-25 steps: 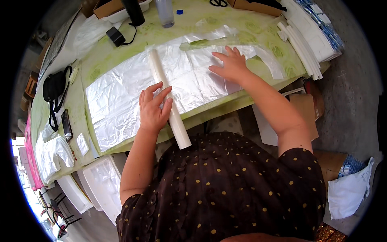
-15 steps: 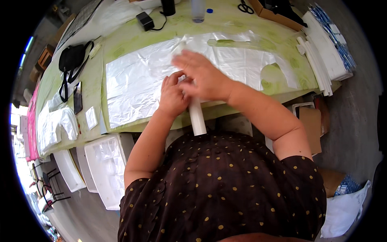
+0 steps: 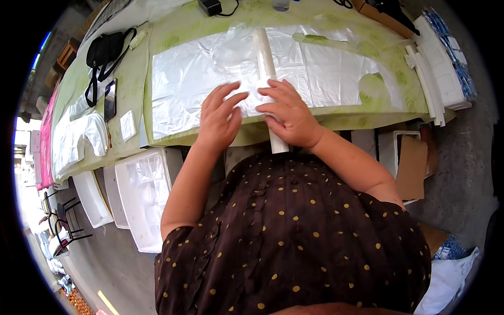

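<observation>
A long white tube or roll [image 3: 265, 56] lies across a thin, shiny white plastic sheet [image 3: 184, 79] on the table, its near end past the front edge, close to my body. Cutouts near the sheet's right end show the green cloth beneath. My left hand [image 3: 220, 113] is left of the tube over the sheet's front part, fingers apart, holding nothing. Over the tube's near part is my right hand [image 3: 291, 113], fingers spread and not wrapped round it; whether the palm touches it I cannot tell. That hand hides part of the tube.
A green patterned cloth [image 3: 178, 39] covers the table. On the left are a black bag [image 3: 105, 50], a phone [image 3: 110, 100] and folded white plastic [image 3: 94, 134]. White rolls [image 3: 426, 89] lie at the right edge; a black adapter [image 3: 210, 6] sits at the back. White bins [image 3: 139, 199] stand below.
My hands were together around the tube, the right one blurred above the left. They have parted, the right hand further right. The view has shifted, and the tube lies across the sheet.
</observation>
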`<action>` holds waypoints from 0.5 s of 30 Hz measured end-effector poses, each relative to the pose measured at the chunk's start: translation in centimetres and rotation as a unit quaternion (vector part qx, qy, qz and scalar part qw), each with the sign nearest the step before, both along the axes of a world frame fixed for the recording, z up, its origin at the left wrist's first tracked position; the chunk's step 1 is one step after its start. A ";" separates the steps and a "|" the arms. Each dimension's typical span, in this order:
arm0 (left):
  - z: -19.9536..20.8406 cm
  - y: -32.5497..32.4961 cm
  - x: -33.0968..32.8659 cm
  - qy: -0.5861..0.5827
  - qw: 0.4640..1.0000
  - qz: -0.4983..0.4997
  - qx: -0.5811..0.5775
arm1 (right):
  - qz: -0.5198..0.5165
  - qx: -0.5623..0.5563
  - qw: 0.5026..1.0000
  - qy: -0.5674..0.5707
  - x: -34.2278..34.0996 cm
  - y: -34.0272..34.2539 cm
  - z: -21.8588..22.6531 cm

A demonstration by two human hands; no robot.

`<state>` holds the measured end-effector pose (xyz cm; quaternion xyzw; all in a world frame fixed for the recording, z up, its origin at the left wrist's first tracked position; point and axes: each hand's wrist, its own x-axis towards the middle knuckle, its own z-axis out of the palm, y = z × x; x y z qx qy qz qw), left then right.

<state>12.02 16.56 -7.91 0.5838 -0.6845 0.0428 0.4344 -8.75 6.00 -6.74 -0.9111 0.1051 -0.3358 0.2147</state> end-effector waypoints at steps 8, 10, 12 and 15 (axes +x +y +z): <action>-2.2 -2.8 0.3 -0.059 0.970 0.129 0.195 | -0.094 0.014 0.995 -0.038 -2.4 -0.2 -1.3; -2.5 -2.8 0.4 -0.037 0.969 0.150 0.192 | -0.126 0.038 0.991 -0.024 -2.0 0.2 -1.4; -2.4 -2.7 0.7 -0.006 0.970 0.165 0.179 | -0.075 0.079 0.994 -0.010 -1.6 -0.1 -1.8; -1.9 -2.6 1.7 0.016 0.969 0.182 0.169 | -0.027 0.100 0.995 0.000 -0.5 -0.4 -1.8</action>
